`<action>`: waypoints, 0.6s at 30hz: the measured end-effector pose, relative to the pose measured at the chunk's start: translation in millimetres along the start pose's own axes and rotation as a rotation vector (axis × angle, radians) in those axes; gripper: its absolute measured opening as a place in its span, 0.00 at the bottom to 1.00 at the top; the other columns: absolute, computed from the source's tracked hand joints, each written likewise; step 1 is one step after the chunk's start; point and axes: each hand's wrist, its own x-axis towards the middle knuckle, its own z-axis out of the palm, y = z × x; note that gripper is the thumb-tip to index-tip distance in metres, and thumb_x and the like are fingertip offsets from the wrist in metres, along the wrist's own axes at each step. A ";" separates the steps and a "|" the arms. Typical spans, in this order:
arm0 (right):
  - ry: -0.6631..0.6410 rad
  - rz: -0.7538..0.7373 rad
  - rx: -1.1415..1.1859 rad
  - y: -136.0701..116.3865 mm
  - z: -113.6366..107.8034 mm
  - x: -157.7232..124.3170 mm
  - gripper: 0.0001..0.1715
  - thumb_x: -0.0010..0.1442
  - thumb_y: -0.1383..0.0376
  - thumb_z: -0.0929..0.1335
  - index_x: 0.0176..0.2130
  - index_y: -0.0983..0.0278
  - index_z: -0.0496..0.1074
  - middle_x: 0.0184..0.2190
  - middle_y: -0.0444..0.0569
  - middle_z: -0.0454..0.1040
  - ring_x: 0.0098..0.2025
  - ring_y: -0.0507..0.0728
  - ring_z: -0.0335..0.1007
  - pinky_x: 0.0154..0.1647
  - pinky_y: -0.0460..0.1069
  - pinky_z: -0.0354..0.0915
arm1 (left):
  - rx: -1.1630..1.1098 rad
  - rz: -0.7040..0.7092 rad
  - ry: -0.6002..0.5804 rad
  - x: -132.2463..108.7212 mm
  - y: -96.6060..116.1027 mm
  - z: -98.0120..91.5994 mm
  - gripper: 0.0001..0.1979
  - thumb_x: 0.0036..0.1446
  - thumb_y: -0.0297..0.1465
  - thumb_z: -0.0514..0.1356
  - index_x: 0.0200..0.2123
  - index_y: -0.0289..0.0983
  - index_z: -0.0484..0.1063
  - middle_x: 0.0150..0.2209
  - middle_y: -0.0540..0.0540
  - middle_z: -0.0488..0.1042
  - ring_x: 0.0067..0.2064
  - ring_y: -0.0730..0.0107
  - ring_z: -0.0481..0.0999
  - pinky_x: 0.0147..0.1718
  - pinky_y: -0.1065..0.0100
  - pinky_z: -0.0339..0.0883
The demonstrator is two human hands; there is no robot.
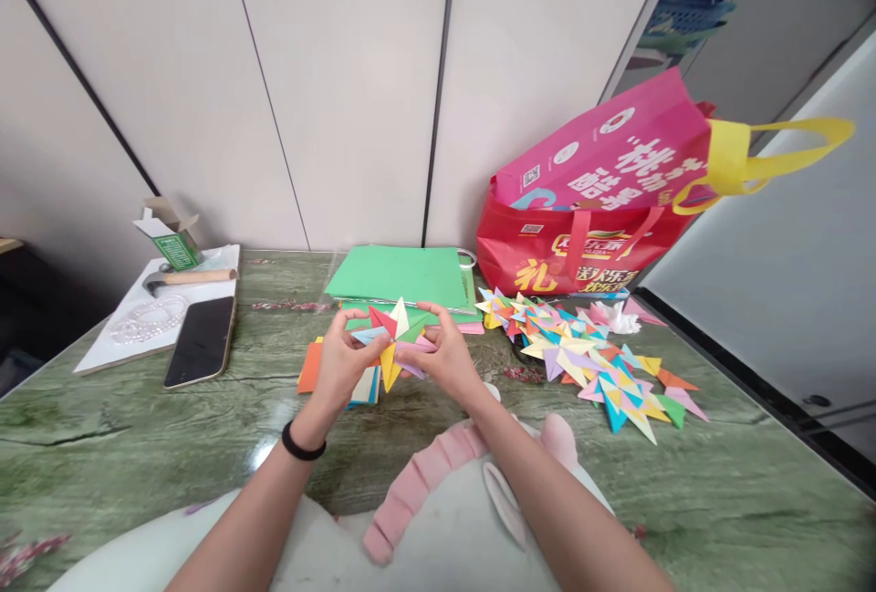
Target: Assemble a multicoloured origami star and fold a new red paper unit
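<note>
Both the left hand [342, 364] and right hand [443, 357] pinch a multicoloured paper star [393, 335] above the green table [137, 428] (finished stars [595, 364] lie heaped, apparently loosely, to the right).

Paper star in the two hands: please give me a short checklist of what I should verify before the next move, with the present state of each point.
1. Both hands hold the paper star: ok, the left hand and the right hand pinch it from either side.
2. All flaps tucked in: cannot tell, the fingers hide part of the star.
3. Spare paper close by: ok, the green sheets lie just behind the hands.
4. Pile of finished stars apart from the hands: ok, it lies to the right, untouched.
5. Phone out of the way: ok, it lies far to the left.
</note>
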 end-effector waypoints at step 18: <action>-0.061 0.089 0.070 8.3 -8.4 4.8 0.25 0.34 0.61 0.75 0.35 0.63 0.69 0.32 0.45 0.76 0.36 0.59 0.73 0.37 0.54 0.69 | 0.199 0.003 -0.153 -0.4 2.5 -2.3 0.15 0.39 0.37 0.66 0.30 0.34 0.76 0.28 0.46 0.76 0.29 0.66 0.73 0.26 0.71 0.67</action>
